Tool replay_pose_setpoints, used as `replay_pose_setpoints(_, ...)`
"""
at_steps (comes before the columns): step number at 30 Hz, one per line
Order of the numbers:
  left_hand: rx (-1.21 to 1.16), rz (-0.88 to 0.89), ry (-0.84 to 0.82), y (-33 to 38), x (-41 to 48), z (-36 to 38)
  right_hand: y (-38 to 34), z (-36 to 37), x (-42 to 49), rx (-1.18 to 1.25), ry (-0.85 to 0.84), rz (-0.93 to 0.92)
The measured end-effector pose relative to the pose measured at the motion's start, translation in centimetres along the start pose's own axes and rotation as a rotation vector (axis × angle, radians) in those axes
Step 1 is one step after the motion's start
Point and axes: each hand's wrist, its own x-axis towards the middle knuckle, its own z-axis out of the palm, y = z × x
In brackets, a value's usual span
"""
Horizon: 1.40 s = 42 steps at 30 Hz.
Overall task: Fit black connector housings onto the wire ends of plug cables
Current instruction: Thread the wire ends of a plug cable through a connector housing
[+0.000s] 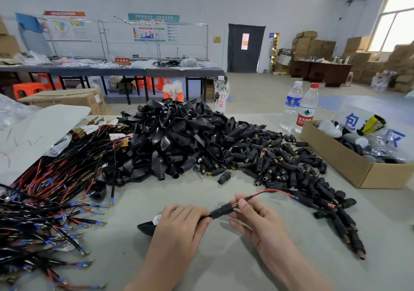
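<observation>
My left hand (179,221) grips a black cable just behind a small black connector housing (220,212). A flat black plug shell (146,227) lies partly hidden under that hand. My right hand (253,216) pinches the housing's front end, where a copper thread shows. Red and black wires (271,193) with blue-sleeved tips stick out past the housing to the right. A large heap of black shells (170,138) sits in the middle of the table. Small black housings (280,163) spread to its right. Plug cables (49,192) with red and black wires lie at the left.
A cardboard box (349,163) with assorted parts stands at the right edge. Two water bottles (300,107) stand behind the housings, a third bottle (220,94) behind the shell heap. A white sheet (38,129) covers the far left. Bare grey tabletop (212,257) lies around my hands.
</observation>
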Motion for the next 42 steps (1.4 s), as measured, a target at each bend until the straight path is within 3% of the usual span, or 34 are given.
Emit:
replay_pose_setpoints(9, 0.053, 0.004, -0.114, 0.7, -0.2, 0.1, 0.0, 0.7, -0.4, -0.194, -0.022, -0.051)
replay_pose_setpoints(16, 0.141, -0.007, -0.057, 0.1, -0.2, 0.0, -0.6, 0.3, -0.1, -0.162, 0.111, -0.136)
replay_pose_setpoints(24, 0.150, -0.029, -0.136, 0.0, -0.2, -0.1, -1.1, -0.2, 0.2, -0.168, 0.167, -0.185)
replay_pose_setpoints(30, 0.105, -0.055, -0.162, -0.3, -0.4, 0.1, -1.8, -0.7, 0.1, -0.123, 0.218, -0.211)
replay_pose_setpoints(38, 0.099, -0.047, -0.147, -0.4, -0.4, -0.3, -3.7, -2.6, 0.2, 0.122, 0.438, -0.246)
replay_pose_setpoints(42, 0.081, -0.058, -0.152, -0.2, -0.5, -0.2, -3.6, -1.8, 0.0, 0.159, 0.305, -0.172)
